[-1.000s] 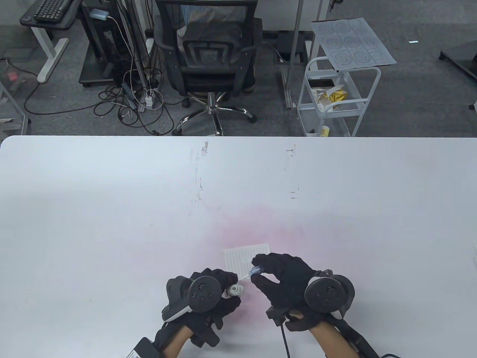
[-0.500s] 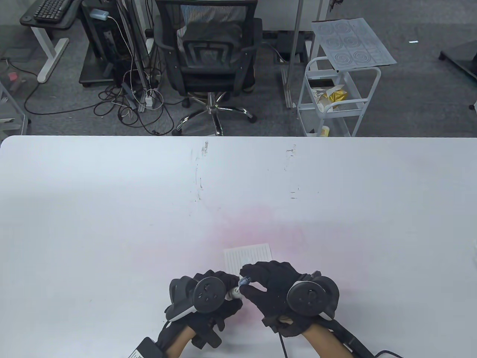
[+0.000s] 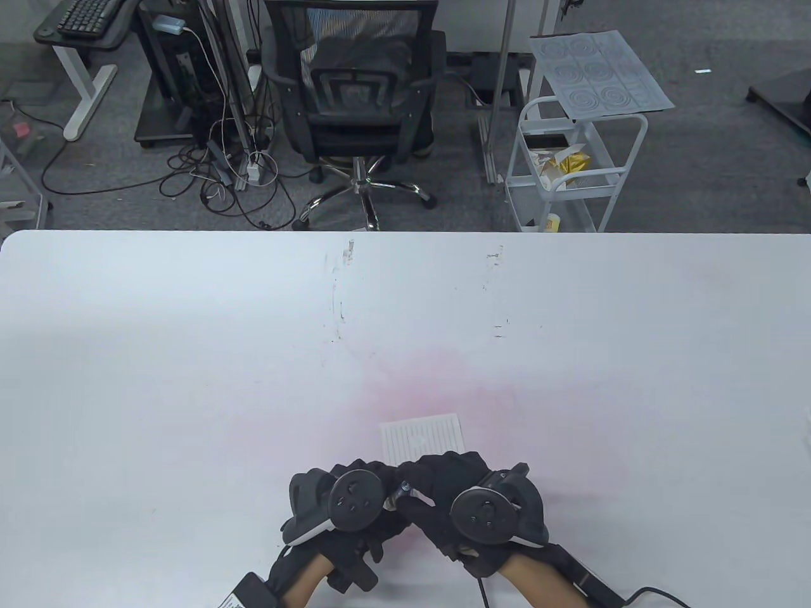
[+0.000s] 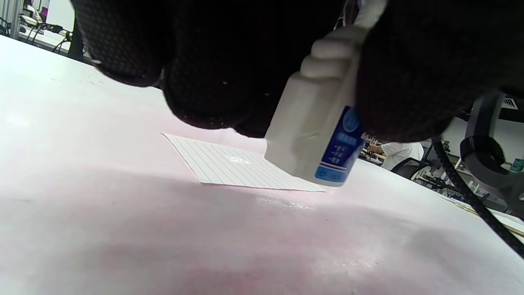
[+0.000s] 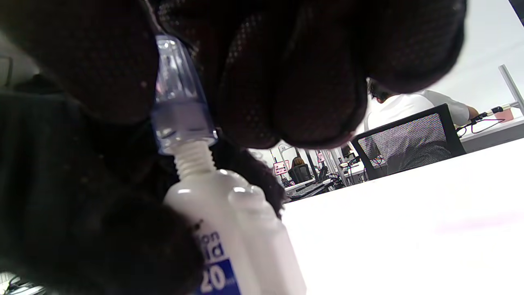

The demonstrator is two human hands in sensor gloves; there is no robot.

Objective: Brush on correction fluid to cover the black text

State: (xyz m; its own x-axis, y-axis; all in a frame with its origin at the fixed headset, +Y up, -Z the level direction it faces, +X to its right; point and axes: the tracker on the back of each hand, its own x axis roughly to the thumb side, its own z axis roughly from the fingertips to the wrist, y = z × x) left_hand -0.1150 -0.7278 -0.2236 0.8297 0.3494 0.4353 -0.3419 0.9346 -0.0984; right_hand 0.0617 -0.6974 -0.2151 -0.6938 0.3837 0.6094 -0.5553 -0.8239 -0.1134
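Right wrist view: right hand (image 5: 266, 73) pinches the translucent blue brush cap (image 5: 180, 98), seated coaxially on the threaded neck of the white plastic correction-fluid bottle (image 5: 237, 237), gripped by left hand (image 3: 345, 506), near lined paper sheet (image 3: 423, 438).

Grey carpet floor (image 3: 697, 158), black mesh office chair (image 3: 358, 82), white wire cart (image 3: 570, 171), tangled floor cables (image 3: 234, 171).

Lying flat on the white, pink-stained counter (image 3: 190, 354): a lined paper (image 3: 423, 438), near the front edge.
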